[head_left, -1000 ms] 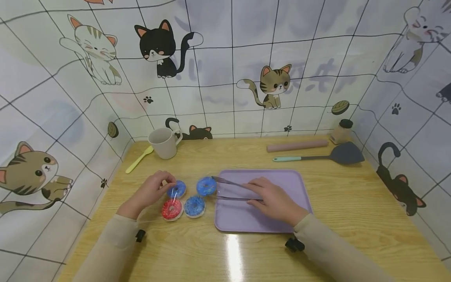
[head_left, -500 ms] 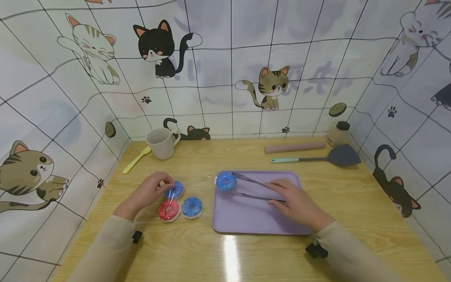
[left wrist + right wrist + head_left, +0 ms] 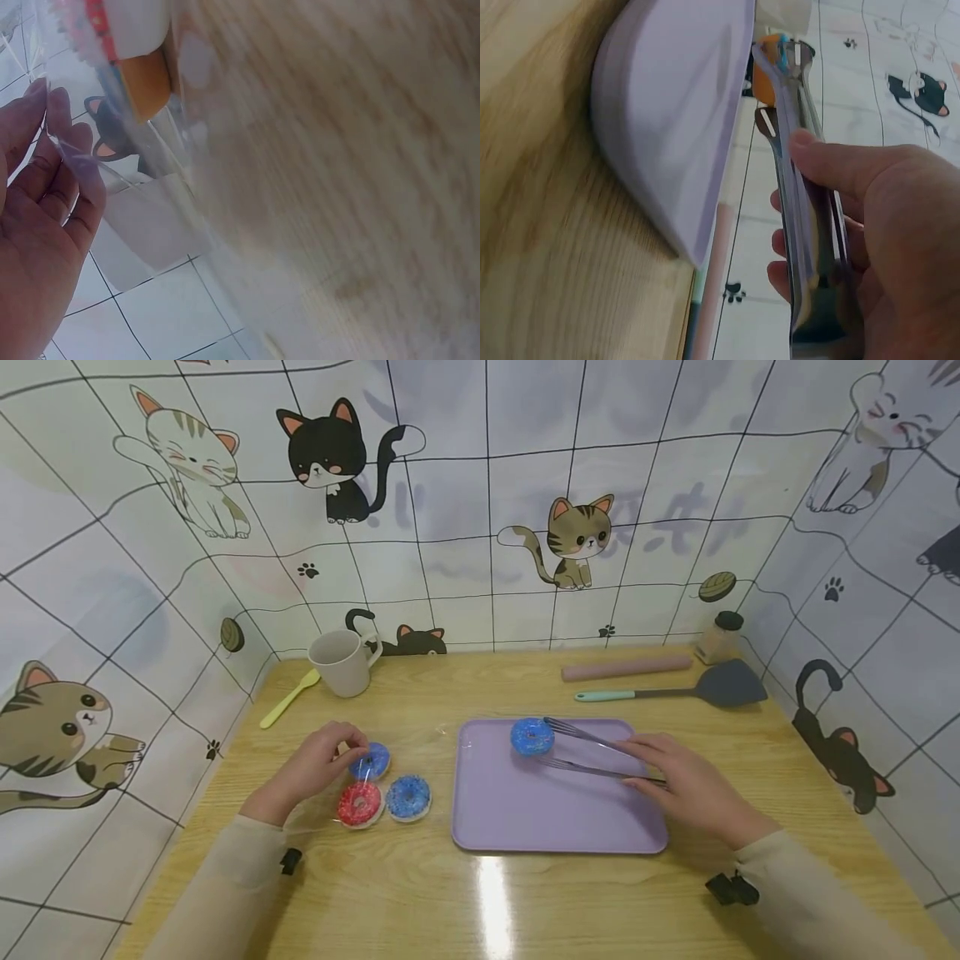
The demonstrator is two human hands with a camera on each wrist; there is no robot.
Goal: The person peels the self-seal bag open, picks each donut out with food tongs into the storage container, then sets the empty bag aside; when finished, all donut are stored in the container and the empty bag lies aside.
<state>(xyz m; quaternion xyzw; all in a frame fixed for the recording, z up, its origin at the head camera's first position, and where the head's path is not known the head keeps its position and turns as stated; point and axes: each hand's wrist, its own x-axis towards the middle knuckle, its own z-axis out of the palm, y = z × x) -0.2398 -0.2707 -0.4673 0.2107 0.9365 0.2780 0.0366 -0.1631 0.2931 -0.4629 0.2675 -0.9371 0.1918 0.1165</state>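
Note:
My left hand (image 3: 318, 767) pinches clear plastic film (image 3: 169, 133), which lies about a blue-iced donut (image 3: 381, 766) and a red-iced donut (image 3: 351, 806). Both sit on the table beside that hand. A speckled blue donut (image 3: 397, 807) lies just right of them. My right hand (image 3: 686, 783) holds metal tongs (image 3: 804, 217), thumb on one arm and fingers round the other side. Between the tong tips is another blue donut (image 3: 520, 743), over the back of the lilac tray (image 3: 525, 814). Whether it touches the tray cannot be told.
A grey mug (image 3: 340, 667) and a yellow spoon (image 3: 288, 699) are at the back left. At the back right lie a pink rolling pin (image 3: 626, 668) and a spatula (image 3: 726, 685), with a black-lidded jar (image 3: 718, 642) behind. Cat-patterned walls surround the wooden table (image 3: 405, 893).
My right hand has carried the tongs and a blue donut rightward, from beside the tray to above it. My left hand has stayed by the other donuts.

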